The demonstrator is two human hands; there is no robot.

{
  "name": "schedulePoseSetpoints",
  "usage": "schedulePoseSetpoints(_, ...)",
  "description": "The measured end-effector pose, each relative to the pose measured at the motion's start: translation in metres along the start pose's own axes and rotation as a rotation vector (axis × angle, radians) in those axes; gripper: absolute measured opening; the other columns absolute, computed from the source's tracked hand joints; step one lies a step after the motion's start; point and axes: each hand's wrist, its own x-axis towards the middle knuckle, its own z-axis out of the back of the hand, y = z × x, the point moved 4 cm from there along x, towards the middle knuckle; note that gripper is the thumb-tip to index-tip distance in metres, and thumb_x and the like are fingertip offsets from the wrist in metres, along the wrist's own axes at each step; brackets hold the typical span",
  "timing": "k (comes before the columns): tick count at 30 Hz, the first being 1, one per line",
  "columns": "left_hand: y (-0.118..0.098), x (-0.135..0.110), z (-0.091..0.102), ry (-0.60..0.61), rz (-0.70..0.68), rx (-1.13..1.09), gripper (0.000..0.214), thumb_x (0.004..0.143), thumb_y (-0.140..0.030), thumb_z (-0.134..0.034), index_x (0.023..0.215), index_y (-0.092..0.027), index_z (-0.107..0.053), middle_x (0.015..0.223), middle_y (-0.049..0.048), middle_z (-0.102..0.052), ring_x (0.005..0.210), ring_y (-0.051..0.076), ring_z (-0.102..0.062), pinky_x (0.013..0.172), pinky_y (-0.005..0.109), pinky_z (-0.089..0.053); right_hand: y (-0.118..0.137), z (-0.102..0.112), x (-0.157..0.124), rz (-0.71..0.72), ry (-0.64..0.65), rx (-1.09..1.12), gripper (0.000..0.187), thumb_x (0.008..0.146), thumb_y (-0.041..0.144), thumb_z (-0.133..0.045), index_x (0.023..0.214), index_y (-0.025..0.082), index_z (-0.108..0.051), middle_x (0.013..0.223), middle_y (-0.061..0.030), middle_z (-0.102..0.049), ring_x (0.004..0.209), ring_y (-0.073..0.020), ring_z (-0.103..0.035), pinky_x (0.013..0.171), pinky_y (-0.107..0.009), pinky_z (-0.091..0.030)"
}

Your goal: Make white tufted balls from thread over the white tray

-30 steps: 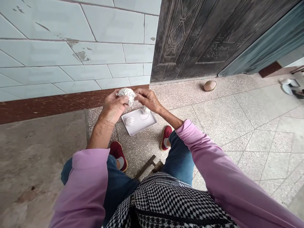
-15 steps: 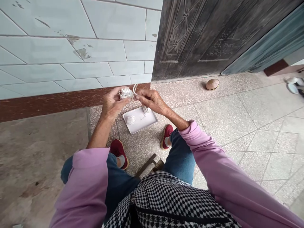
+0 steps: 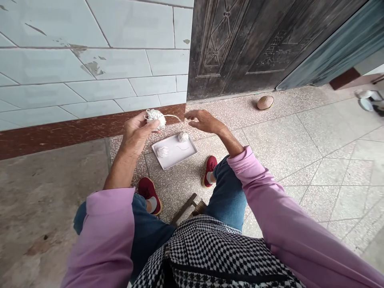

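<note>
Above tray | left hand: one string ball | tray: two balls

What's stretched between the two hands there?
In the head view, a taut white strand runs from the white ball of string in the left hand to the fingertips of the right hand. Below lies a white tray.

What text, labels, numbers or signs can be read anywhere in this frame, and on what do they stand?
No text in this frame can be quoted.
Dark door: raised marks in one embossed panel, maybe characters, too blurred to read.
White tray, ball of string in the left hand, right hand, round object on the floor: no writing visible.
</note>
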Motion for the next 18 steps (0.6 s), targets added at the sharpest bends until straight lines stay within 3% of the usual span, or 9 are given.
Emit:
schedulePoseSetpoints(2, 0.002, 0.001, 0.0, 0.011, -0.021, 0.125, 0.045, 0.076, -0.045, -0.115, 0.108, -0.021, -0.094, 0.101, 0.0082, -0.088, 0.086, 0.023, -0.078, 0.067, 0.029, -0.066, 0.006, -0.008, 0.001, 0.0, 0.078, 0.086, 0.03, 0.102, -0.003, -0.083, 0.124, 0.013, -0.092, 0.135, -0.0146, -0.094, 0.122, -0.0242, -0.08, 0.1, -0.037, -0.062)
schedulePoseSetpoints(4, 0.004, 0.001, 0.0, 0.019, -0.033, 0.217, 0.044, 0.077, -0.044, -0.112, 0.109, -0.021, -0.093, 0.1, 0.0071, -0.087, 0.084, 0.022, -0.076, 0.068, 0.03, -0.066, 0.017, -0.021, 0.003, 0.02, 0.112, 0.248, 0.036, 0.111, 0.009, -0.084, 0.147, 0.013, -0.088, 0.153, -0.0177, -0.09, 0.136, -0.0282, -0.081, 0.097, -0.034, -0.066)
schedulePoseSetpoints(7, 0.006, 0.002, 0.001, 0.014, -0.056, 0.281, 0.046, 0.077, -0.046, -0.11, 0.111, -0.021, -0.094, 0.106, 0.0076, -0.088, 0.084, 0.022, -0.076, 0.072, 0.032, -0.066, 0.03, -0.05, 0.004, -0.017, 0.212, 0.447, 0.051, 0.121, 0.037, -0.088, 0.165, 0.013, -0.077, 0.157, -0.0187, -0.087, 0.127, -0.028, -0.084, 0.082, -0.03, -0.067)
schedulePoseSetpoints(9, 0.006, 0.001, 0.004, -0.003, -0.067, 0.306, 0.046, 0.076, -0.045, -0.109, 0.112, -0.021, -0.094, 0.105, 0.0069, -0.088, 0.084, 0.021, -0.075, 0.073, 0.032, -0.065, 0.035, -0.062, 0.003, -0.039, 0.233, 0.419, 0.051, 0.122, 0.043, -0.091, 0.16, 0.013, -0.077, 0.139, -0.0143, -0.087, 0.111, -0.0239, -0.081, 0.075, -0.029, -0.063)
schedulePoseSetpoints(12, 0.004, 0.0, 0.005, -0.013, -0.047, 0.326, 0.046, 0.076, -0.045, -0.109, 0.111, -0.022, -0.092, 0.098, 0.0053, -0.086, 0.083, 0.022, -0.074, 0.075, 0.034, -0.064, 0.041, -0.061, 0.002, -0.01, 0.158, 0.253, 0.027, 0.124, 0.041, -0.09, 0.123, 0.015, -0.082, 0.102, -0.0043, -0.076, 0.095, -0.0196, -0.068, 0.08, -0.03, -0.059)
schedulePoseSetpoints(14, 0.002, -0.002, 0.003, 0.017, -0.016, 0.301, 0.048, 0.076, -0.049, -0.111, 0.11, -0.021, -0.091, 0.099, 0.0062, -0.086, 0.086, 0.024, -0.075, 0.078, 0.035, -0.064, 0.044, -0.053, 0.003, 0.005, 0.114, 0.222, 0.037, 0.126, 0.045, -0.088, 0.103, 0.019, -0.078, 0.09, -0.0021, -0.067, 0.093, -0.0199, -0.063, 0.084, -0.033, -0.058)
schedulePoseSetpoints(18, -0.003, -0.006, -0.009, 0.064, 0.038, 0.122, 0.053, 0.072, -0.056, -0.116, 0.105, -0.023, -0.091, 0.103, 0.0084, -0.087, 0.091, 0.026, -0.076, 0.084, 0.039, -0.066, 0.048, -0.044, 0.007, -0.02, 0.084, 0.293, 0.056, 0.127, 0.066, -0.087, 0.094, 0.023, -0.071, 0.083, -0.0015, -0.062, 0.089, -0.0213, -0.059, 0.082, -0.036, -0.06)
